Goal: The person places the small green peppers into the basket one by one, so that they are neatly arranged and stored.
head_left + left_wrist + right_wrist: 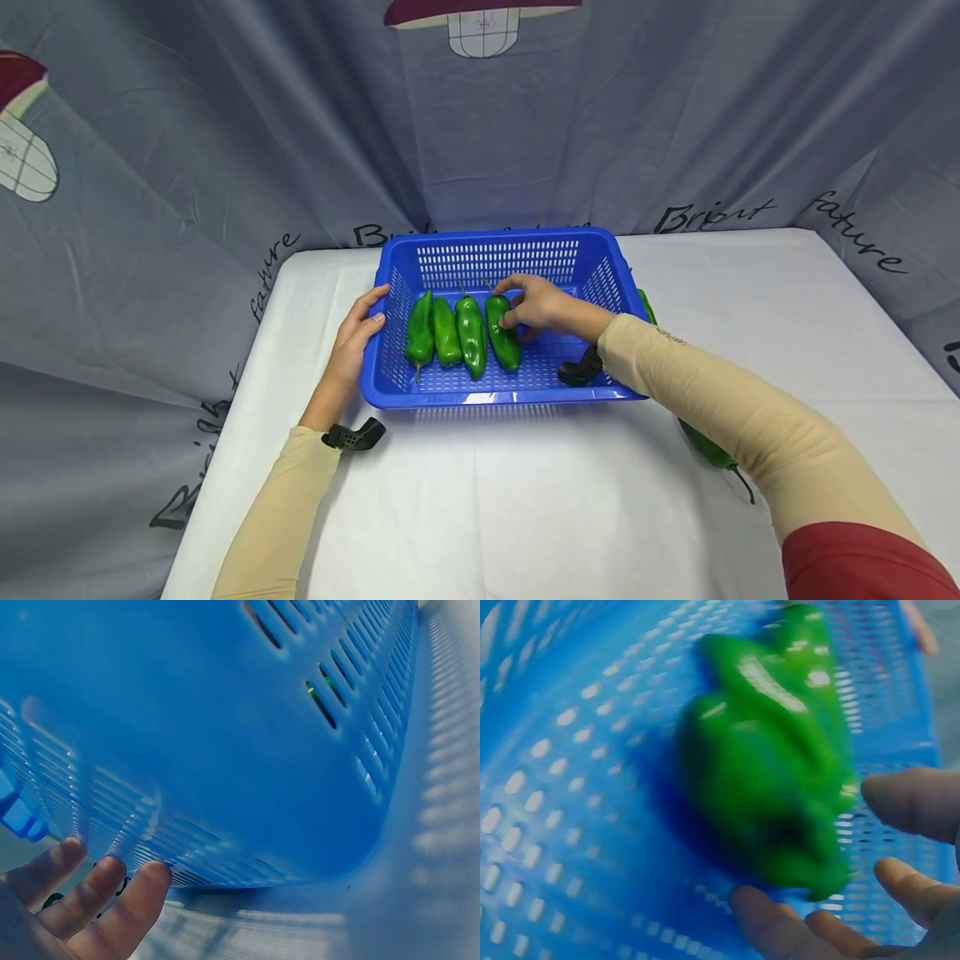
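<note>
A blue perforated plastic basket (495,398) stands on the white-covered table. Inside, several long green peppers (447,332) lie side by side towards the left half. Over the rightmost pepper (504,343) is my right hand (536,302), its fingers spread around the upper part. In the right wrist view the peppers (757,765) are blurred, and the fingertips (907,799) look apart from them. My left hand (352,337) rests against the basket's left rim, thumb and forefinger extended. Its other fingers (142,900) lie straight by the outer wall in the left wrist view.
Outside the basket, to the right, one green pepper (708,446) lies partly under my right forearm. Another bit of green pepper (647,307) shows past the right rim. A grey curtain (495,142) hangs behind the table. A black wrist device (356,435) sits on each wrist.
</note>
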Tool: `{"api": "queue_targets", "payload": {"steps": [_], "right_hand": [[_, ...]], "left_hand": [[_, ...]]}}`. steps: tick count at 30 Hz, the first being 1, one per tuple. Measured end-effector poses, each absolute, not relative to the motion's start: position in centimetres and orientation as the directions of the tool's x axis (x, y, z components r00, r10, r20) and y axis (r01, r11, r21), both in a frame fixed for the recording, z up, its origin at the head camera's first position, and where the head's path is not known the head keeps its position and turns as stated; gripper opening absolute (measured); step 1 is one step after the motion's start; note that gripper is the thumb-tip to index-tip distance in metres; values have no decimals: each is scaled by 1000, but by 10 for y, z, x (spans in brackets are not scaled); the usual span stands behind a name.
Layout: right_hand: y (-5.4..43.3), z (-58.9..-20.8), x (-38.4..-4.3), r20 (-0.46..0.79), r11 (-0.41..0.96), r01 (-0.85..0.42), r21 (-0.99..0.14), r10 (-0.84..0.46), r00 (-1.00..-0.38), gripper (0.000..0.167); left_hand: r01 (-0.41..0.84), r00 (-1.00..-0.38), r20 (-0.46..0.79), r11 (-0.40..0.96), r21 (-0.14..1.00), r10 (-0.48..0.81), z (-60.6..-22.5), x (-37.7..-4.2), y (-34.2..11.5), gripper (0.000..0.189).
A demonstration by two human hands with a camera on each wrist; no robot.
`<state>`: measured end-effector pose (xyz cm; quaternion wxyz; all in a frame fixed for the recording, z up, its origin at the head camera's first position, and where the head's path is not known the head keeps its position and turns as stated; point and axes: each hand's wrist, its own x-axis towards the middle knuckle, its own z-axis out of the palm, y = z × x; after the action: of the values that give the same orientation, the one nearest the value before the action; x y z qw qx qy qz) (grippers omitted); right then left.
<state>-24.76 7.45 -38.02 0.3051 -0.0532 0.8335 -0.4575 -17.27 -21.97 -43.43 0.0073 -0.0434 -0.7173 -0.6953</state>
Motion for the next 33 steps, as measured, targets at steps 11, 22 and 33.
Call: {"api": "queue_targets", "payload": {"steps": [11, 22, 33], "right_hand": [[139, -340, -263, -402, 317, 290, -903, -386, -830, 56], [213, -323, -257, -332, 240, 259, -936, -348, -877, 56], [284, -344, -262, -411, 254, 349, -902, -255, -875, 50]], "left_hand": [[73, -996, 71, 37, 997, 50, -435, -172, -220, 52], [69, -996, 65, 74, 995, 54, -435, -170, -221, 52], [77, -996, 73, 85, 993, 52, -437, -170, -222, 51]]}}
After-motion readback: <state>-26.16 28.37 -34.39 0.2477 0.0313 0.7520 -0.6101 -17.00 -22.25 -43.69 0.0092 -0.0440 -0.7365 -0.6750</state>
